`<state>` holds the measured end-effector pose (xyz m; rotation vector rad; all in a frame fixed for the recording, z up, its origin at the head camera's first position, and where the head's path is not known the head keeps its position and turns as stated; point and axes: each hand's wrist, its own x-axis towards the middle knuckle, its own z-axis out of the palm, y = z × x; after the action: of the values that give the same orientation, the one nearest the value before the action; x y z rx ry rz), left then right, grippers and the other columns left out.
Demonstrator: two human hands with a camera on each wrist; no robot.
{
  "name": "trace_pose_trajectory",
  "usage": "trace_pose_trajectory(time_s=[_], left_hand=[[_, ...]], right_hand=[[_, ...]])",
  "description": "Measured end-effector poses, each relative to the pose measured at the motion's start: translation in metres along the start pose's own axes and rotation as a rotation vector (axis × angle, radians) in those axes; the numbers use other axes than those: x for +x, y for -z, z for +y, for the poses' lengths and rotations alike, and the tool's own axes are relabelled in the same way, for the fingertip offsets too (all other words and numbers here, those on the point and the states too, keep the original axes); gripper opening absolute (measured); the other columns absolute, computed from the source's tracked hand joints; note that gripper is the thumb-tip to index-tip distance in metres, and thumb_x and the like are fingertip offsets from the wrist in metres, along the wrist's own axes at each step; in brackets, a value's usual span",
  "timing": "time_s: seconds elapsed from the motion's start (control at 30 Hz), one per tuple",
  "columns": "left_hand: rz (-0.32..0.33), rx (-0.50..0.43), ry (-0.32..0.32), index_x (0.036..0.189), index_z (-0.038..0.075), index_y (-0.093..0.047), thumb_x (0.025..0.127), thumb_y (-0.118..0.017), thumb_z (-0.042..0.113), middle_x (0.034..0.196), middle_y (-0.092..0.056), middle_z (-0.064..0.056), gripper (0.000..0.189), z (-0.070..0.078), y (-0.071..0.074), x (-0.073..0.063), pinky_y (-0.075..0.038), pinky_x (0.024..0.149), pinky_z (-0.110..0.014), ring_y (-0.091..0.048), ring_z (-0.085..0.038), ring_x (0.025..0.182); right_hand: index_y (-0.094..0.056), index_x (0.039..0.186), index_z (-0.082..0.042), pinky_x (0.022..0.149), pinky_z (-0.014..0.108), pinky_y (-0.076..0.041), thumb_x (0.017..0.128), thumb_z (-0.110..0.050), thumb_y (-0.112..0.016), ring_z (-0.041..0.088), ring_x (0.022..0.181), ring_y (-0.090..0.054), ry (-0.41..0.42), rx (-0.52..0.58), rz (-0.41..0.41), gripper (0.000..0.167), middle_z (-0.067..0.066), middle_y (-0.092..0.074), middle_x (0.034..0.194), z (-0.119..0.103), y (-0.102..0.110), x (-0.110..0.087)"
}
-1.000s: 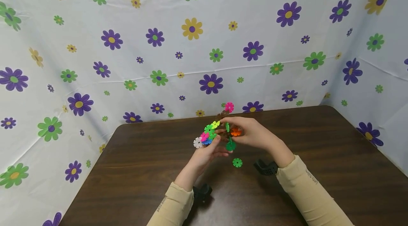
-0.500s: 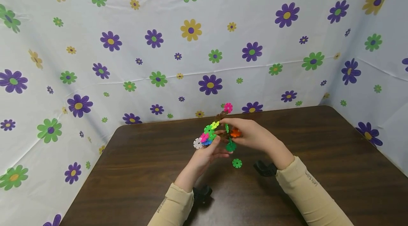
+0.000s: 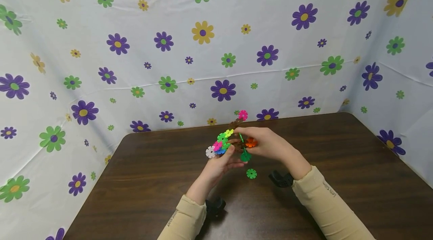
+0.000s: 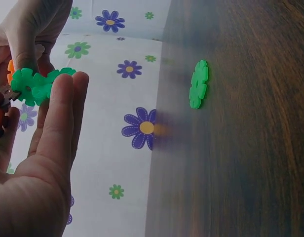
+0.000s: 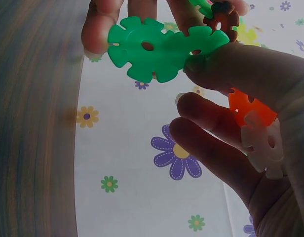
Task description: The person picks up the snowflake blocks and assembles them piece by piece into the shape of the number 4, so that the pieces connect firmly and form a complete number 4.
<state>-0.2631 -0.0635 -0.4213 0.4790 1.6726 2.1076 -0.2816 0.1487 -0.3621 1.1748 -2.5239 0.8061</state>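
Note:
Above the table, my left hand holds a cluster of interlocking flower-shaped plastic discs. A white disc sits at its left end, a yellow disc higher up, and a pink disc at the far tip. From the right, my right hand pinches joined green discs between thumb and fingers. Fingertips of my left hand lie close against those green discs in the left wrist view. An orange disc and a whitish translucent disc show by my right palm. Fingers partly hide the cluster's middle.
One loose green disc lies on the dark wooden table below the hands. Black wrist devices hang under both wrists. A white flower-printed cloth stands behind the table and at its sides.
Both hands stay in nearly the same place. Between the right fingertips, the upper green disc has turned to appear more edge-on, and the lower one has shifted very slightly.

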Motion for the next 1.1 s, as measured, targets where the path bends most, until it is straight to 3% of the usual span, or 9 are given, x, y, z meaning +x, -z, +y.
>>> trace_pose_trajectory(time_s=[0.27, 0.73, 0.97, 1.1], left_hand=[[0.017, -0.016, -0.035, 0.141, 0.003, -0.044, 0.1, -0.048, 0.042, 0.126, -0.057, -0.021, 0.056, 0.0011, 0.0006, 0.0012, -0.05, 0.091, -0.04, -0.068, -0.028, 0.097], [0.052, -0.025, -0.048, 0.139, 0.001, -0.046, 0.098, -0.051, 0.045, 0.128, -0.055, -0.024, 0.06, 0.0023, -0.0017, 0.0012, -0.05, 0.091, -0.04, -0.068, -0.032, 0.098], [0.07, -0.034, -0.046, 0.138, 0.003, -0.048, 0.094, -0.054, 0.052, 0.127, -0.056, -0.023, 0.066, 0.0042, -0.003, 0.0003, -0.049, 0.092, -0.04, -0.068, -0.03, 0.096], [0.055, -0.037, -0.07, 0.139, 0.005, -0.047, 0.095, -0.054, 0.05, 0.127, -0.056, -0.019, 0.063, 0.005, -0.0031, 0.0002, -0.051, 0.089, -0.041, -0.068, -0.03, 0.095]], right_hand=[[-0.057, 0.133, -0.007, 0.078, 0.032, -0.055, 0.069, 0.006, -0.083, 0.018, 0.09, -0.062, 0.01, -0.009, 0.032, 0.07, 0.01, -0.065, 0.117, 0.0003, -0.0013, 0.0008], [-0.058, 0.132, -0.008, 0.076, 0.032, -0.056, 0.067, 0.009, -0.084, 0.018, 0.088, -0.063, 0.068, 0.006, 0.091, 0.072, 0.01, -0.067, 0.113, 0.0006, -0.0015, 0.0005], [-0.059, 0.13, -0.005, 0.08, 0.034, -0.055, 0.066, 0.009, -0.084, 0.025, 0.101, -0.065, 0.088, 0.034, 0.102, 0.07, 0.013, -0.065, 0.12, 0.001, -0.0004, -0.0003], [-0.059, 0.131, -0.005, 0.078, 0.033, -0.055, 0.067, 0.009, -0.084, 0.025, 0.099, -0.065, 0.081, 0.04, 0.1, 0.07, 0.012, -0.066, 0.119, 0.0006, -0.0012, 0.0006]])
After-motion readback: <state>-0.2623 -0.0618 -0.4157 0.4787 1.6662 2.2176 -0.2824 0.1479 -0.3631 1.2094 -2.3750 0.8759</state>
